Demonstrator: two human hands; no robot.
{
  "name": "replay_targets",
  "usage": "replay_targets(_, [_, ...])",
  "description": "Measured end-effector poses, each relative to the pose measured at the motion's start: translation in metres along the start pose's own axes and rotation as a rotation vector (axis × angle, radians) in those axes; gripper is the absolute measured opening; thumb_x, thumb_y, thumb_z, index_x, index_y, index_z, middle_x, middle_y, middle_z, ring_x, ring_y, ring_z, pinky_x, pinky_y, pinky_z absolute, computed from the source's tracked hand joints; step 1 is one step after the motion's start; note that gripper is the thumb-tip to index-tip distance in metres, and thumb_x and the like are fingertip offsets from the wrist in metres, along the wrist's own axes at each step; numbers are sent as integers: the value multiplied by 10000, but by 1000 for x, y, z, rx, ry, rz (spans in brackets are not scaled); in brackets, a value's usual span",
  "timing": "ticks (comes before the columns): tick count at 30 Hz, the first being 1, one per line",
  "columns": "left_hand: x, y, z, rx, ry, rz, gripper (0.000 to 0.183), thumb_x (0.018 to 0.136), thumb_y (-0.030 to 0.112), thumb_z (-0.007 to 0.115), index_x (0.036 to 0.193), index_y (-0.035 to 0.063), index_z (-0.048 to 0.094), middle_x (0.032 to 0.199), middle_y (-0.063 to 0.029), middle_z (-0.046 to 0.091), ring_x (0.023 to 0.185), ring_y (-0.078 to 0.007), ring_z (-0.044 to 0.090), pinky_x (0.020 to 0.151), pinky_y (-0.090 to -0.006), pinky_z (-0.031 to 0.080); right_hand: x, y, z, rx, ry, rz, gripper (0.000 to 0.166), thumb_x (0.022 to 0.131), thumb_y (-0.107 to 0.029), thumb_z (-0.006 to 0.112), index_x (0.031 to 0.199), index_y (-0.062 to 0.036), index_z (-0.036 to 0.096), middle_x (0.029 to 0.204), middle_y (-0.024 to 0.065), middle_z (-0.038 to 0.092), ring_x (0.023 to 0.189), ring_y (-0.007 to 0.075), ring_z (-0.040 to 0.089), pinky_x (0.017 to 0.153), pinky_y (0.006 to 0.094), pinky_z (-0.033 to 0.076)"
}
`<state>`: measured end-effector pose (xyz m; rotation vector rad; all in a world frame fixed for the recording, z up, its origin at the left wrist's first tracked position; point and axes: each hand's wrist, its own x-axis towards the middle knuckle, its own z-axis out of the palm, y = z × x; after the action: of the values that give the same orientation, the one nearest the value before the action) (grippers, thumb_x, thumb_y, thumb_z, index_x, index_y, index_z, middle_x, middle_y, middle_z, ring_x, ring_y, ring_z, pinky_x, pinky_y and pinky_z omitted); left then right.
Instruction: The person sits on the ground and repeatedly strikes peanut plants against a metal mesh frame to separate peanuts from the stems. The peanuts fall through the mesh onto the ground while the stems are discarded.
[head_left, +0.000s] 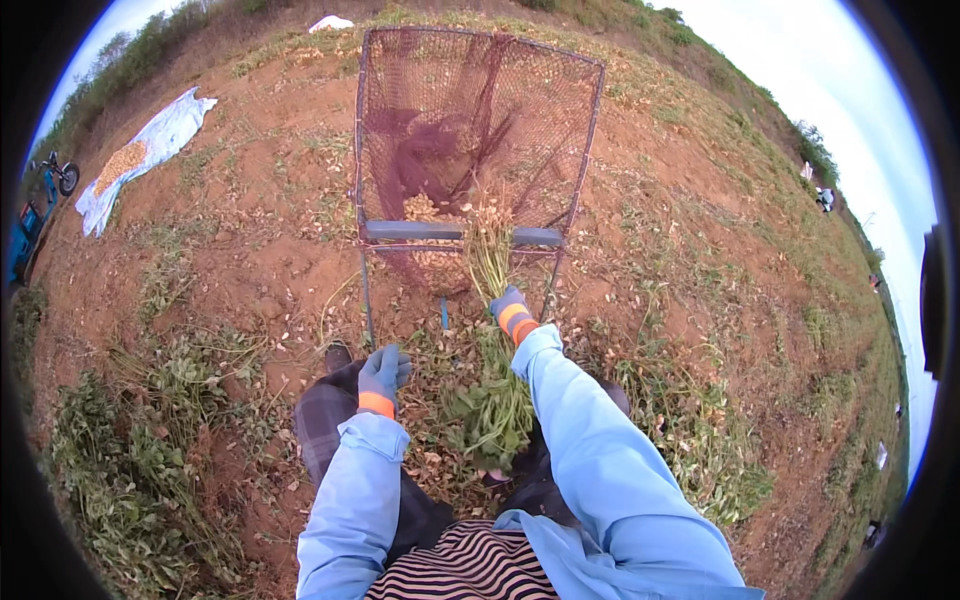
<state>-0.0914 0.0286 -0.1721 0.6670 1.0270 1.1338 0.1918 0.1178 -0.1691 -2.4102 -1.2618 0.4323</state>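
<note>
My right hand (513, 309), in a grey and orange glove, grips a bundle of peanut plants (491, 259) by the stems. Their root end lies over the grey crossbar (412, 230) of a metal frame, and the leafy tops (491, 420) hang down between my legs. Dark red netting (427, 157) is strung on the frame, with loose peanuts (421, 208) gathered in its lower part. My left hand (384, 373), gloved alike, is near my left knee with its fingers curled. Nothing shows in it, but whether the fingers are fully closed is unclear.
Pulled plants (127, 472) lie heaped at my left, and more plants (690, 427) lie on the right. A pale sheet (169, 131) far left bears a pile of peanuts (120, 165). Beyond it stands a blue vehicle (34, 217). Reddish soil (277, 161) with scattered stalks surrounds the frame.
</note>
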Motion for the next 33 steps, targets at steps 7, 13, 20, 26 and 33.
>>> replay_targets(7, [12,-1,-24,-14,-107,35,390,822,303,606,1079,18,539,904,-90,621,746,-139,595,624,-245,451,-37,-24,-13,528,175,-42,493,688,-189,615,1099,45,475,884,224,609,790,335,596,683,375,453])
replay_targets(13, [-12,7,-1,148,-298,155,442,860,290,554,1208,38,453,1112,-95,555,987,-177,544,796,-280,430,-121,-31,-28,420,53,-155,561,721,-264,627,1170,-4,416,932,250,599,866,389,580,741,418,441])
replay_targets(20, [-36,18,32,-44,-432,202,594,797,196,634,1272,-19,349,1164,-100,505,1035,-174,491,901,-316,382,-201,-25,-11,200,104,-310,590,696,-245,655,1161,-12,375,818,232,598,742,386,585,617,455,457])
replay_targets(26, [-39,8,28,-74,-398,212,553,771,142,627,1240,-6,374,1139,-111,525,987,-211,540,835,-349,455,-257,-33,-2,112,77,-458,597,697,-319,664,1133,-4,404,834,213,596,728,382,583,593,452,458])
replay_targets(33, [-56,9,11,-190,-273,107,590,727,113,676,1217,-29,378,1099,-110,532,915,-182,544,771,-314,454,-258,-27,-59,148,-267,-679,564,729,-382,626,1153,-36,490,1053,223,556,903,373,561,758,405,453])
